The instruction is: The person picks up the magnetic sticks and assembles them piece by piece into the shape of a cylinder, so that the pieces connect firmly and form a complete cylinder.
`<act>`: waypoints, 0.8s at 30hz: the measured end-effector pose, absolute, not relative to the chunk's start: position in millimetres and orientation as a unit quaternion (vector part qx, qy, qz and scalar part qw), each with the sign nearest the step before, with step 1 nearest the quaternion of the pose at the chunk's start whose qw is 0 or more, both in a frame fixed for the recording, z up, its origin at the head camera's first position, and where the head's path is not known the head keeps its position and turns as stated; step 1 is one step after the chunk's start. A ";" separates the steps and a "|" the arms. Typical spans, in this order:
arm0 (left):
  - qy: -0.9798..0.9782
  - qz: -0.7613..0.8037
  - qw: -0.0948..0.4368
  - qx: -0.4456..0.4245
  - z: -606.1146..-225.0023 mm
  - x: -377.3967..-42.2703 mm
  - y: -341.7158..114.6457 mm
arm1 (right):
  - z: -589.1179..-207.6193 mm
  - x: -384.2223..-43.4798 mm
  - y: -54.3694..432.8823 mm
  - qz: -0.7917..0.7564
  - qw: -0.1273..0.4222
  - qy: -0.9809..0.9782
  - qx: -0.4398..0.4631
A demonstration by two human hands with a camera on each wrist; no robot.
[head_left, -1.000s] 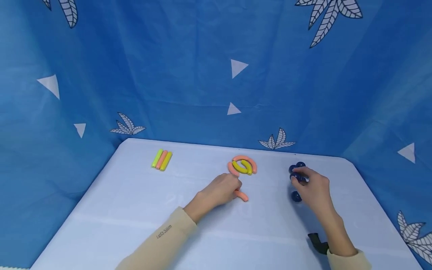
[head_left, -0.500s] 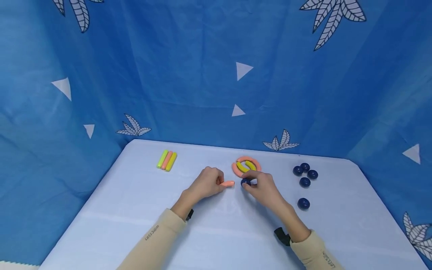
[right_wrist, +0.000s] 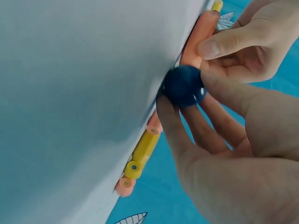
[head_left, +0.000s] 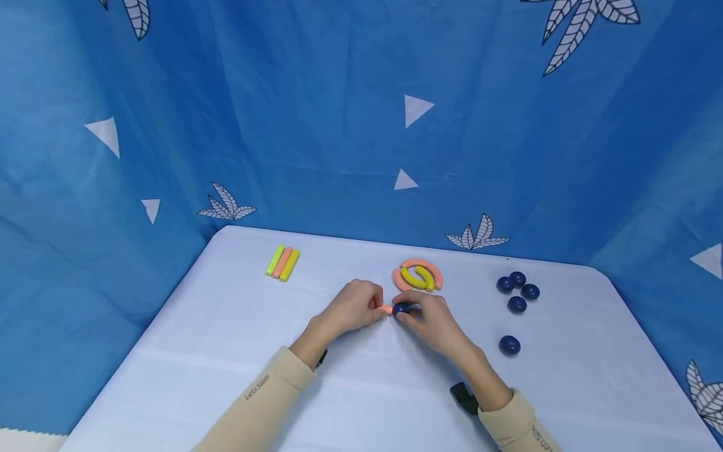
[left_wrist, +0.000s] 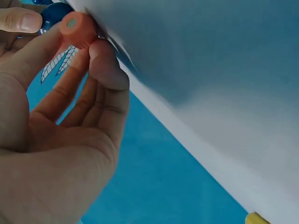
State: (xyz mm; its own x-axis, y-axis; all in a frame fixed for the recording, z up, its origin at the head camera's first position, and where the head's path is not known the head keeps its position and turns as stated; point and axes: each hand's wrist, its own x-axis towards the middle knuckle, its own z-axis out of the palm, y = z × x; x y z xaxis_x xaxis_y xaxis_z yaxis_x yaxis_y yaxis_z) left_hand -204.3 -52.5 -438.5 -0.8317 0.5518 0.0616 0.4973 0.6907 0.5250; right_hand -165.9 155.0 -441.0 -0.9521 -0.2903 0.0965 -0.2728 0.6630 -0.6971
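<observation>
My left hand (head_left: 356, 306) pinches a short salmon-coloured plastic tube piece (right_wrist: 201, 37) between thumb and fingers, close over the white table. Facing it, my right hand (head_left: 435, 321) grips a dark blue ball (right_wrist: 184, 85) by thumb and fingertips. In the right wrist view the ball sits right at the tube's end. The left wrist view shows the tube's other end (left_wrist: 80, 30), with a small hole, and the ball behind it. Just beyond the right hand lie curved salmon pieces (head_left: 433, 270) arranged as a ring, with yellow curved pieces (head_left: 413, 280) inside.
Straight sticks lie side by side at the back left: lime (head_left: 274, 260), salmon (head_left: 282, 263) and yellow (head_left: 290, 265). Several blue balls (head_left: 516, 305) cluster at the right, and a single ball (head_left: 509, 345) lies nearer. A blue curtain (head_left: 316, 125) hangs behind the table (head_left: 226, 351).
The right hand took a blue ball from the cluster and carried it left to the salmon tube piece. The left hand lifted and turned the tube, and the two now meet.
</observation>
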 end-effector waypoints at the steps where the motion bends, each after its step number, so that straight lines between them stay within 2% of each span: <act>1: 0.917 0.269 0.051 0.290 -438.4 -204.4 -51.7 | -441.1 -165.6 154.5 -0.381 0.015 0.911 -0.158; 7: 0.916 0.258 0.057 0.302 -438.3 -204.0 -48.8 | -442.6 -165.1 154.8 -0.378 0.016 0.910 -0.171; 12: 0.916 0.263 0.066 0.295 -436.4 -204.1 -51.1 | -440.6 -166.7 158.5 -0.374 -0.028 0.915 -0.152; 16: 0.915 0.281 0.086 0.278 -434.3 -205.6 -56.7 | -439.6 -169.5 161.0 -0.345 -0.057 0.921 -0.174; 20: 0.912 0.295 0.110 0.262 -433.1 -207.7 -65.0 | -439.9 -173.8 159.2 -0.299 -0.054 0.929 -0.213; 24: 0.913 0.297 0.116 0.253 -432.1 -210.9 -74.7 | -437.7 -182.0 152.1 -0.276 -0.041 0.937 -0.208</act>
